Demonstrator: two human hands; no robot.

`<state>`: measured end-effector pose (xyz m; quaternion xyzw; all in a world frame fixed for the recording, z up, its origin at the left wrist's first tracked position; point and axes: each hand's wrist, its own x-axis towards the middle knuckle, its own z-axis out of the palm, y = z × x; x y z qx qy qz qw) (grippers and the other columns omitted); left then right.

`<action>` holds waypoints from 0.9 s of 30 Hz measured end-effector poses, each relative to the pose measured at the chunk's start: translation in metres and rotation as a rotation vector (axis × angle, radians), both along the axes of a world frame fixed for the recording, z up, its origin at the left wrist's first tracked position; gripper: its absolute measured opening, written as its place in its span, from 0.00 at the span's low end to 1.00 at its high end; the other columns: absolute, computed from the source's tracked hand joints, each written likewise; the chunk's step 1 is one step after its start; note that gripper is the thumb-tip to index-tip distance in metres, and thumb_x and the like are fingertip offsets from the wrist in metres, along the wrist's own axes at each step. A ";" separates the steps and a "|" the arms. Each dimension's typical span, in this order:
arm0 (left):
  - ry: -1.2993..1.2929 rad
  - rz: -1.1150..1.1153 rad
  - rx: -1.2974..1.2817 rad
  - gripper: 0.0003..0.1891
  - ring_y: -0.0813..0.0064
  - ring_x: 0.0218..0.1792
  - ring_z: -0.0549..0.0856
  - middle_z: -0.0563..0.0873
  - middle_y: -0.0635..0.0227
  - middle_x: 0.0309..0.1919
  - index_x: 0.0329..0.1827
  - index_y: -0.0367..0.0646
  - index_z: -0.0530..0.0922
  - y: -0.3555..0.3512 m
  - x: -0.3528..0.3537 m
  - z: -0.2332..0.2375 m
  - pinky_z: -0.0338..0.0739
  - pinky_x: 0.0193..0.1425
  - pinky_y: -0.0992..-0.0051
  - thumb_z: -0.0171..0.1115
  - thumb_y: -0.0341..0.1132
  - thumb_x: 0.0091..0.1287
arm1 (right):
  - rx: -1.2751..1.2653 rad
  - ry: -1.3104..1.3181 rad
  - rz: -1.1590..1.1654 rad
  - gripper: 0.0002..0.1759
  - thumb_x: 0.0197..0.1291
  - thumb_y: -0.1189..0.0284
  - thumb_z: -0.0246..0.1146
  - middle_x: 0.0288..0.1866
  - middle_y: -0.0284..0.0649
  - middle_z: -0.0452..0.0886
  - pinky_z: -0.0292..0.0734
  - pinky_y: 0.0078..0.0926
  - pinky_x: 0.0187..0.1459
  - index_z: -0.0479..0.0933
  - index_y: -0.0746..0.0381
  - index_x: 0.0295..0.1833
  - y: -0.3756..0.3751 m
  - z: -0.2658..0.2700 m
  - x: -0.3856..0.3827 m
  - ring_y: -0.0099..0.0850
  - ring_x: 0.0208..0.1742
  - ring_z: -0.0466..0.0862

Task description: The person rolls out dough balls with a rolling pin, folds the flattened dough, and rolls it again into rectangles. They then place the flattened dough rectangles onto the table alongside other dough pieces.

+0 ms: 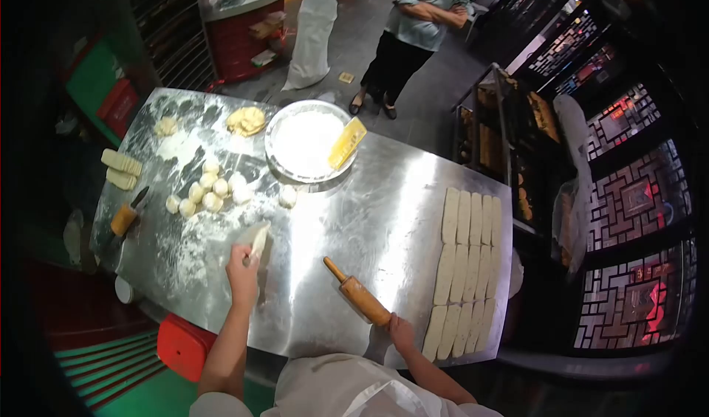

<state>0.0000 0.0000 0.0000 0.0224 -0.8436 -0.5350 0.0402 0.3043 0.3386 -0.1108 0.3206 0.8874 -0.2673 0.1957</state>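
My left hand [242,269] pinches a thin pale piece of dough [260,240] at its edge and holds it over the metal table. Its underside and how far it is lifted are hard to make out. My right hand [401,333] grips the near handle of a wooden rolling pin [365,301], which lies slantwise with its far handle pointing away from me. Beyond my left hand, several round dough balls [213,201] sit clustered on floured metal, with a single dough ball [288,196] apart to their right.
A wide bowl of flour [299,140] holds a yellow scraper [347,143]. Rows of flat dough strips [458,277] cover the table's right side. At left lie stacked dough pieces [121,169] and another rolling pin [124,218]. A person [425,18] stands beyond, arms crossed; a red stool [183,347] is below left.
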 end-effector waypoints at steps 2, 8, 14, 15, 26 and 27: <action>-0.176 -0.177 -0.173 0.11 0.57 0.40 0.85 0.86 0.59 0.37 0.40 0.39 0.76 0.002 0.039 0.007 0.78 0.46 0.64 0.70 0.26 0.60 | -0.008 0.062 -0.022 0.19 0.71 0.57 0.50 0.35 0.52 0.86 0.80 0.56 0.43 0.79 0.59 0.48 -0.041 -0.030 0.006 0.53 0.35 0.86; -0.037 -0.794 -0.260 0.10 0.55 0.49 0.85 0.87 0.59 0.43 0.44 0.41 0.80 0.083 0.118 -0.032 0.79 0.53 0.61 0.68 0.29 0.61 | 0.071 0.212 0.009 0.13 0.69 0.66 0.54 0.30 0.51 0.85 0.82 0.50 0.32 0.77 0.64 0.45 0.040 0.003 0.004 0.51 0.31 0.86; -0.007 -0.928 -0.152 0.12 0.53 0.52 0.81 0.84 0.58 0.45 0.47 0.41 0.78 0.066 0.138 -0.031 0.73 0.59 0.59 0.66 0.29 0.61 | 0.153 0.177 -0.125 0.30 0.77 0.58 0.43 0.23 0.46 0.83 0.78 0.46 0.36 0.82 0.64 0.31 0.029 0.058 -0.014 0.48 0.27 0.85; -0.025 -0.866 -0.168 0.10 0.53 0.50 0.80 0.84 0.57 0.45 0.46 0.40 0.78 0.059 0.136 -0.012 0.73 0.58 0.59 0.64 0.28 0.62 | 0.141 0.273 -0.067 0.25 0.74 0.60 0.51 0.22 0.51 0.82 0.77 0.46 0.28 0.84 0.63 0.30 0.022 0.072 -0.013 0.50 0.23 0.83; 0.184 -0.664 -0.674 0.05 0.60 0.43 0.81 0.83 0.64 0.37 0.29 0.44 0.78 0.031 0.087 -0.053 0.69 0.49 0.61 0.62 0.31 0.63 | 0.258 0.278 0.370 0.23 0.74 0.59 0.52 0.20 0.45 0.82 0.78 0.40 0.26 0.83 0.58 0.29 -0.026 0.048 -0.079 0.43 0.20 0.83; 0.150 -0.619 -0.706 0.08 0.60 0.39 0.81 0.84 0.64 0.32 0.27 0.44 0.78 0.044 0.067 -0.055 0.69 0.48 0.61 0.61 0.33 0.65 | 0.286 0.257 0.328 0.25 0.74 0.58 0.51 0.20 0.45 0.82 0.79 0.41 0.26 0.82 0.59 0.28 -0.019 0.045 -0.103 0.44 0.20 0.83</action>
